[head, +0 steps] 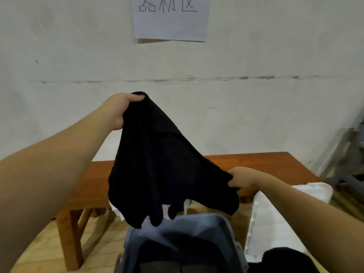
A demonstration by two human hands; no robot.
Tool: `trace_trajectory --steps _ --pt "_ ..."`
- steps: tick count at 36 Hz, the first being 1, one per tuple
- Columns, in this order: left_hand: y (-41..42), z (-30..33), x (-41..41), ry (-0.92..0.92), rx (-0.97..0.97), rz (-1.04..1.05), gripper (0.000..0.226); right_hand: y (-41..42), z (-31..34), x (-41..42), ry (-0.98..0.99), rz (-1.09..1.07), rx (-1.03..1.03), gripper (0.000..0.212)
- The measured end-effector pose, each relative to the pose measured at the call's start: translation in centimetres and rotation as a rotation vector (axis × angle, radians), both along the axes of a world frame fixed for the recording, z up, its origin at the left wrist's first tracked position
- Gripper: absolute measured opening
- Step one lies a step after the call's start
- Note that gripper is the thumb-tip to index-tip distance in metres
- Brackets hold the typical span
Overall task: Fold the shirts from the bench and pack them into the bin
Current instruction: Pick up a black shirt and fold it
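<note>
Left hand (120,110) raised, I pinch a black shirt (161,164) by its top corner. My right hand (241,178) grips its lower edge above the bench (275,166), cloth hanging over the bin (226,229).

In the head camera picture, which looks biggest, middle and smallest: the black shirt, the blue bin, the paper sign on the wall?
1. black shirt
2. blue bin, partly cut off
3. paper sign, farther away

Wooden bench (266,164) w/ white cloth (118,210) at front edge.
</note>
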State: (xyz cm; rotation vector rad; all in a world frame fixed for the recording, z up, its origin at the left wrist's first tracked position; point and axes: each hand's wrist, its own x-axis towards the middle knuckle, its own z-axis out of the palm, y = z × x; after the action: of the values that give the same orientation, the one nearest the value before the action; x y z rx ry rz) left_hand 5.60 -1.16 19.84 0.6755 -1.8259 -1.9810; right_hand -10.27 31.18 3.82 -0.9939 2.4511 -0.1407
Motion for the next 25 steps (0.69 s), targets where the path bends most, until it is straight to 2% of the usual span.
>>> trace_trajectory --steps 5,11,13,15,17,21,25 --pt "0.2 -1.3 -0.8 -0.054 -0.007 -0.002 0.017 -0.7 2.0 -0.4 0.131 0.029 0.131 0.023" --pt "1.0 -2.3 -1.6 -0.089 -0.046 0.000 0.018 -1.3 7.7 1.5 0.160 0.058 0.188 0.022" --pt "1.4 -2.4 -1.8 -0.097 -0.061 -0.007 0.020 -1.4 9.6 2.4 0.021 0.003 0.066 0.021" --pt "1.8 -2.7 -2.0 -0.102 -0.069 -0.015 0.021 -1.4 11.0 3.0 -0.199 -0.045 -0.137 0.021" --pt "2.2 -2.9 -2.2 -0.113 -0.080 -0.030 0.022 -1.6 11.9 3.0 -0.337 -0.081 -0.327 0.018" --pt "3.0 -3.4 -2.6 -0.134 -0.101 -0.062 0.023 -2.4 13.3 3.3 -0.493 -0.095 -0.605 0.019" --pt "3.7 -4.2 -3.0 -0.144 -0.116 -0.077 0.026 -3.5 14.2 4.0 -0.541 -0.137 -0.927 0.028"
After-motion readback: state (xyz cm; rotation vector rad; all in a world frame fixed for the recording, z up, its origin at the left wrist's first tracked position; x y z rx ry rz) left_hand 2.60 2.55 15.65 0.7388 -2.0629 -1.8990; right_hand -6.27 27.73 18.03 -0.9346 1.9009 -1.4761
